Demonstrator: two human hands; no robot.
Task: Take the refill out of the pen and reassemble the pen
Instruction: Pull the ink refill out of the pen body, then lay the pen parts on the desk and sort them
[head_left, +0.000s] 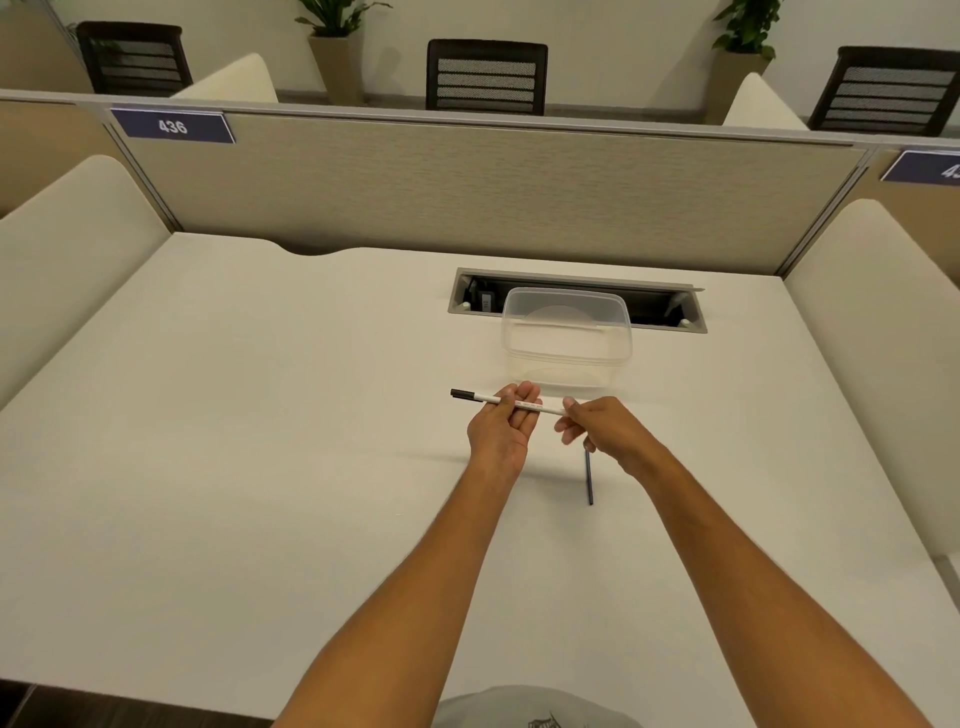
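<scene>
1. Head view: your left hand (500, 428) is palm-up over the counter (260, 415), fingers (524, 397) curled around the middle of the white pen (488, 399).
2. The pen is held off the counter, near level, black capped end sticking out to the left past your left hand.
3. Your right hand (597, 426) is at the pen's right end, fingers (569, 405) pinched narrow on that tip. Can't tell if they grip a separate end piece or just the barrel.
4. The refill (589, 480), thin and dark, lies on the counter just below your right hand, pointing roughly toward you. Its upper end is hidden behind the hand.
5. A clear plastic container (569, 332) sits on the counter just beyond both hands, apart from them, its far edge overlapping the cable slot (670, 306).
6. Partition (467, 197) behind the counter carries a label reading 436 (171, 126).
</scene>
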